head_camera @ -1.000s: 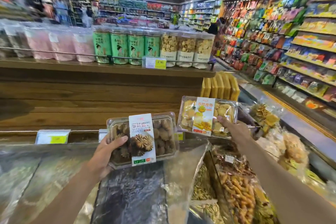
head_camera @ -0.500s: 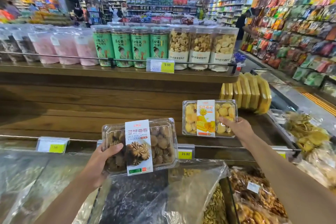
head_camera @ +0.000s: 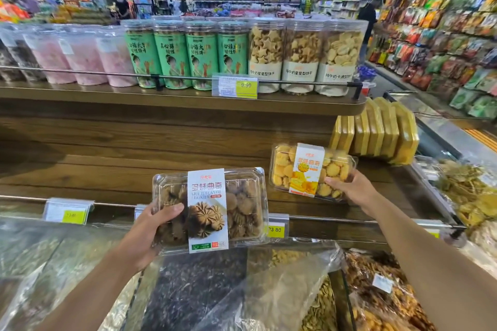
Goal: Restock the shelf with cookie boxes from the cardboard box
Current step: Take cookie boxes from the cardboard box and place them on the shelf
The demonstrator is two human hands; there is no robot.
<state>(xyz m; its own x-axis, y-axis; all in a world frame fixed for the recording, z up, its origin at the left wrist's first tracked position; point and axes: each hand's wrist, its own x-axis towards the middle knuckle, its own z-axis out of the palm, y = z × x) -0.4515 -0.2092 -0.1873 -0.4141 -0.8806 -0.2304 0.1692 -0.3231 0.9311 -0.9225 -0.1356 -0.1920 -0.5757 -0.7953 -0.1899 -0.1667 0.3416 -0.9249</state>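
Gripping brown cookie box by its end in left hand before the rail, yellow cookie box by its corner in right hand at the shelf; likely light, slick, crushable, best held by rims

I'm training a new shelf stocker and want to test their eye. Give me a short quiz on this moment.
1. True or false: the left hand grips the brown cookie box.
2. What does the right hand grip? A: the yellow cookie box. B: a green canister.
3. Fill in: the price tag on the upper shelf reads ___.
Key: 1 true; 2 A; 3 9.90.
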